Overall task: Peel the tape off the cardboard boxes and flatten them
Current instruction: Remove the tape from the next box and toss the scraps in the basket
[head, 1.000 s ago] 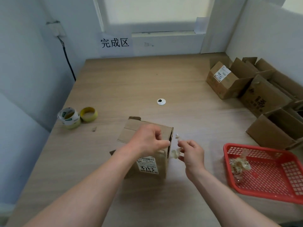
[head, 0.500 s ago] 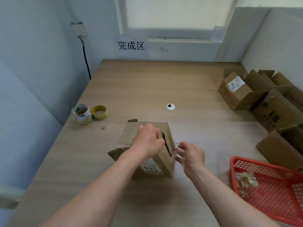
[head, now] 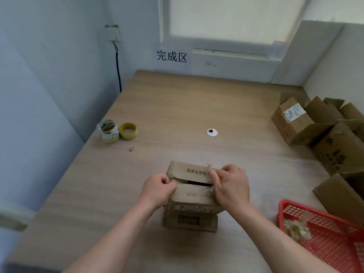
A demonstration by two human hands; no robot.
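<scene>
While you hold the small brown cardboard box [head: 192, 196] near the front of the light wooden table [head: 197, 107], a few things can go wrong. Your left hand [head: 159, 189] is curled around the box's top left edge. Your right hand [head: 230, 186] pinches the right end of the top flaps, where a shiny bit of clear tape [head: 209, 191] shows. I cannot tell if your fingers have the tape or just the cardboard. If you pull fast, I think the thin tape may snap and leave small bits stuck on. If you pull the flap and not the tape, the soft, worn cardboard may rip. The box looks light, so a hard tug could make it slide or tip over unless your left hand holds it down. Sticky tape may also cling to your fingers when you go to drop it in the red plastic basket [head: 323, 233] on your right.
</scene>
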